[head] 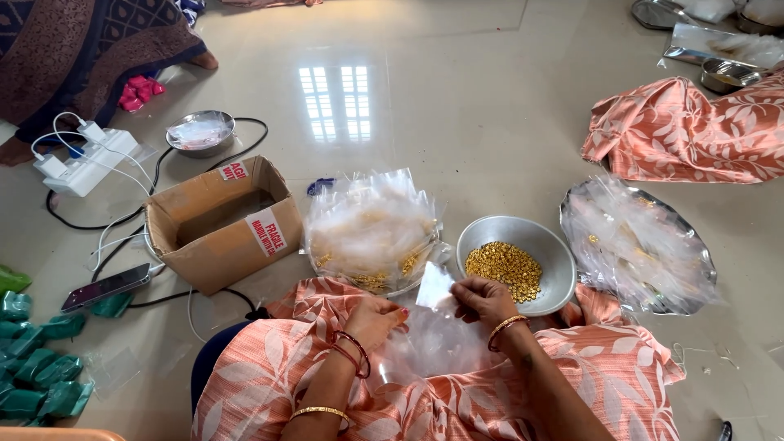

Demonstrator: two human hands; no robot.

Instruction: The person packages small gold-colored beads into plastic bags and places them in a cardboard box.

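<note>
1. Two hands are seen low in the head view; the right hand (483,298) has its grip closed on a small clear pouch (434,287), pinched at the pouch's right edge between thumb and fingertips.
2. The left hand (374,320) is laid palm-down on the lap, fingers loosely curled onto a heap of clear pouches (429,347); whether anything is pinched cannot be told.
3. The small clear pouch is held just above the lap, beside the metal bowl (555,257) of gold beads (504,268).
4. A tray (412,286) piled with filled pouches is set ahead of the left hand, a cardboard box (216,222) further left, and a steel plate (701,253) of more pouches to the right.
5. The pouch's long axis is tilted slightly off upright, its top corner pointing away toward the tray.
</note>
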